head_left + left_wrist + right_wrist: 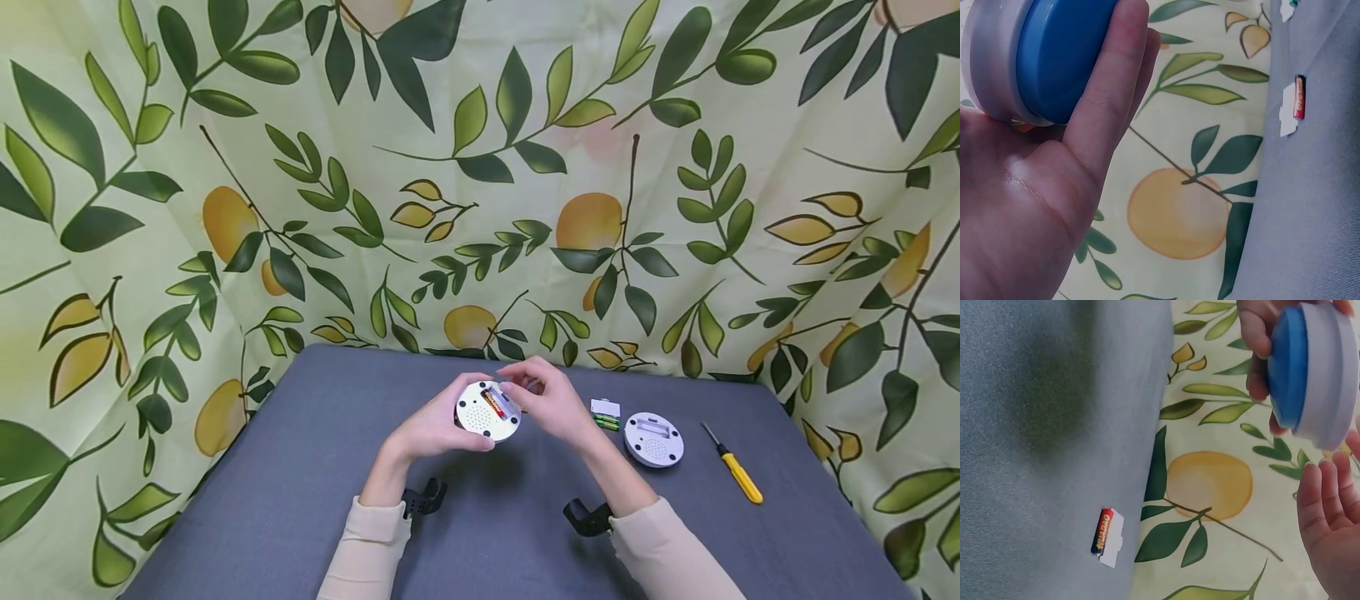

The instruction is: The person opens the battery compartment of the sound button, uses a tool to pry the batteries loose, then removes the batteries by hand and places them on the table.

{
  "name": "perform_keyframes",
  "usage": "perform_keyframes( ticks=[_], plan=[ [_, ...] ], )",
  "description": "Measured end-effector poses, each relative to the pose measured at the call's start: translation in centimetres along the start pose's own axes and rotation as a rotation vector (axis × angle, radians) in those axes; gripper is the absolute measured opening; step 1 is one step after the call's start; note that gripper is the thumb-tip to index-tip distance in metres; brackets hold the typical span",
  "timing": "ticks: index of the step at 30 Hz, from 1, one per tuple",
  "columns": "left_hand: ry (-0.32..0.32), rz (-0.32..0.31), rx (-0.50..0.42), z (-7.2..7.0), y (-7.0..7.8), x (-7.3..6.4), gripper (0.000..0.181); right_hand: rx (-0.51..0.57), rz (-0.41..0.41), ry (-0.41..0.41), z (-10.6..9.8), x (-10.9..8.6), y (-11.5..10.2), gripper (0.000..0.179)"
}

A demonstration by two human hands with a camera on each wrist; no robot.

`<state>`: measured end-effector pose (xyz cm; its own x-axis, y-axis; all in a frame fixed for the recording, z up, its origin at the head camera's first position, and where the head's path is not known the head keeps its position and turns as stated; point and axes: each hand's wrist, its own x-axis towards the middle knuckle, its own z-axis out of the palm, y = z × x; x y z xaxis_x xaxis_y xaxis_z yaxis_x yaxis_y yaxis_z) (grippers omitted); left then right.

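Note:
In the head view my left hand (442,417) grips a round white device with a blue dome (480,414), its underside turned up. The battery compartment lies uncovered, with a red-and-black battery (492,402) in it and a greyish slot beside that. My right hand (549,400) is at the device's right edge, thumb and index finger close to the compartment and the other fingers loosely bent. Nothing shows between its fingertips. The right wrist view shows the blue dome (1288,369) facing the left palm. On the table below lies another red-and-black battery (1102,531) against a white cover (1112,544).
Right of my hands, a second round white device (654,440) lies underside up, its compartment uncovered. Near it are green batteries (606,422) beside a white cover (605,407). A yellow-handled screwdriver (741,477) lies farther right on the grey table (285,500). Leaf-patterned cloth (480,208) hangs behind.

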<state>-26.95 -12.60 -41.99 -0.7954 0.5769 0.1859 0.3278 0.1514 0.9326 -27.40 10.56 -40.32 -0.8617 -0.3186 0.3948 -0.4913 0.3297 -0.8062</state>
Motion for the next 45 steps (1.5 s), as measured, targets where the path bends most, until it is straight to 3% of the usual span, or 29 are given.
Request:
perform_keyframes(
  ticks=[4, 15, 23, 45],
  plan=[
    [-0.020, 0.018, -0.021, 0.0, 0.0, 0.0, 0.084, -0.038, -0.040, -0.037, 0.4, 0.1, -0.4, 0.020],
    [-0.030, 0.026, -0.015, 0.0, -0.2, 0.2, 0.079, -0.090, -0.045, -0.121, 0.9, 0.2, -0.8, 0.021],
    [-0.036, 0.011, -0.009, 0.0, 0.0, 0.1, 0.081, -0.102, -0.024, -0.074, 0.7, 0.0, -0.7, 0.018],
    [0.020, 0.001, 0.010, -0.4, -0.3, -0.1, 0.086, 0.164, 0.097, 0.049, -0.9, -1.7, 0.4, 0.018]
  ],
)
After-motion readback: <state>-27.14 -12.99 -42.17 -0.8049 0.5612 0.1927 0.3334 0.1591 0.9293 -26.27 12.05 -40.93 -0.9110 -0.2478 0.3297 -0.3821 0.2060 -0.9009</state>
